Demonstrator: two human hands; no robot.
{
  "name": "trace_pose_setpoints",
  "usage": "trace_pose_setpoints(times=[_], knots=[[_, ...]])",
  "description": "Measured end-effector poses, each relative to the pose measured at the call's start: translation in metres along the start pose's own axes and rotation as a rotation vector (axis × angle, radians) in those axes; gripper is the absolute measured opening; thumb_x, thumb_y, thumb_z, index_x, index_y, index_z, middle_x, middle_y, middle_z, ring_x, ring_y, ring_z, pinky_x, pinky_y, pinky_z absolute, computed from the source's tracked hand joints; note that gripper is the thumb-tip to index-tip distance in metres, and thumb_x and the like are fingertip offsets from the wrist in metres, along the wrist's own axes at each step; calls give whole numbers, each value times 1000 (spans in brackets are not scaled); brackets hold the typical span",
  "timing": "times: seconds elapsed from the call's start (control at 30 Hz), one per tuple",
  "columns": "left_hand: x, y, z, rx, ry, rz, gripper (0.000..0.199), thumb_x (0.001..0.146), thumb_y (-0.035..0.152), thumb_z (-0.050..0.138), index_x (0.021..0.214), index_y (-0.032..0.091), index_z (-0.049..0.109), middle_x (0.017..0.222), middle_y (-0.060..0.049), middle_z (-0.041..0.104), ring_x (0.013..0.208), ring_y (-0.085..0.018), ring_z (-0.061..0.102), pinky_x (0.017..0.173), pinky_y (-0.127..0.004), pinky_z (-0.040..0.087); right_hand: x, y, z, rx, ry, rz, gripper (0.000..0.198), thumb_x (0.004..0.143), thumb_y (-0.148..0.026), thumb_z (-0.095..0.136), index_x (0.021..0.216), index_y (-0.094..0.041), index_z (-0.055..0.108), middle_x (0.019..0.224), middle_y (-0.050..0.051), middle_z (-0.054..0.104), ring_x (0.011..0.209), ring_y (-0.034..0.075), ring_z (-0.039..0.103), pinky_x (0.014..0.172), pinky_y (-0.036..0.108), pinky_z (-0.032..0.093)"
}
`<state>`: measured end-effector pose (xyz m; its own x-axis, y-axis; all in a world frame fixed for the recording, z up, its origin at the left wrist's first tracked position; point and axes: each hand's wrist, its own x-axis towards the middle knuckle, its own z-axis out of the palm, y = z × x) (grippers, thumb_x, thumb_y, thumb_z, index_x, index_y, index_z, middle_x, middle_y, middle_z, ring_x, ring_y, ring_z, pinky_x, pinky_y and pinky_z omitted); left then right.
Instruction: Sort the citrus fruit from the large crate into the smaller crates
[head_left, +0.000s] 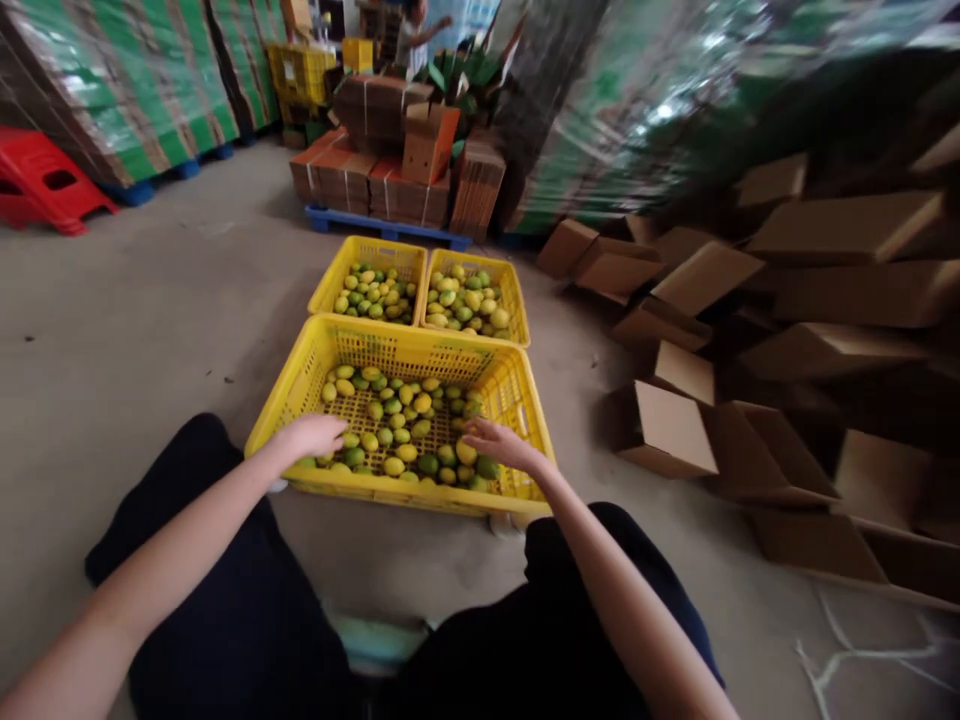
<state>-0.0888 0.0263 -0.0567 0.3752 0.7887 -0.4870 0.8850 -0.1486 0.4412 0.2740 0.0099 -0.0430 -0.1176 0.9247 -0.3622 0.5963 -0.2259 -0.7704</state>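
Note:
A large yellow plastic crate (405, 488) stands on the floor between my knees, with loose green and yellow lemons (406, 394) spread over its slotted bottom. My left hand (313, 436) reaches over the crate's left side, its fingers stretched toward lemons near the front left. On the opposite side, my right hand (501, 443) is inside the crate, fingers apart above a large yellow lemon (466, 452). Whether its fingertips touch that lemon I cannot tell. No lemon shows clearly held in either hand.
Directly behind stand two smaller yellow crates, a left one (322, 283) and a right one (519, 300), both holding lemons. Farther back, bundled cardboard rests on a blue pallet (386, 228). Open cardboard boxes (675, 430) crowd the right side. A red stool (52, 180) stands far left.

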Motion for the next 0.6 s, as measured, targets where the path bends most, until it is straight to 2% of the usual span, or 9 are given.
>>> trace_pose_setpoints(times=[0.1,0.17,0.27,0.37,0.5,0.6], knots=[[24,-5,6,-48,-70,-44,31,76,23,59,104,27,71,125,-6,69,115,-27,61,105,-39,40,-10,13,-3,-216,-98,27,24,62,-24,81,83,-24,70,71,3,70,83,26,68,92,44,47],[41,-11,20,-91,-120,-90,26,73,24,61,97,27,72,116,-3,73,110,-24,63,102,-35,42,-17,22,-4,-294,-143,55,25,61,-23,80,84,-22,70,76,7,72,90,31,69,94,49,45],[59,-22,51,-142,-175,-166,16,69,25,64,82,24,72,99,-4,76,102,-23,64,99,-34,45,-28,27,-2,-518,-200,39,33,73,-28,73,105,-20,68,96,15,74,101,35,68,92,50,46],[71,-30,76,-170,-217,-244,10,67,25,65,73,19,69,89,-10,75,94,-26,66,95,-40,47,-39,20,3,-751,-221,-34,42,86,-32,60,125,-16,61,114,22,70,106,37,67,91,49,46],[101,-36,82,-171,-245,-303,9,65,23,67,69,15,67,78,-12,72,85,-29,68,87,-46,50,-55,12,9,-780,-233,-50,44,85,-28,62,127,-15,61,114,23,70,104,40,67,89,52,47],[134,-32,82,-146,-230,-275,10,65,20,69,74,16,67,86,-9,73,96,-28,65,92,-42,48,-64,19,9,-714,-241,-63,45,82,-26,64,126,-18,62,114,21,70,105,40,67,88,53,49]])
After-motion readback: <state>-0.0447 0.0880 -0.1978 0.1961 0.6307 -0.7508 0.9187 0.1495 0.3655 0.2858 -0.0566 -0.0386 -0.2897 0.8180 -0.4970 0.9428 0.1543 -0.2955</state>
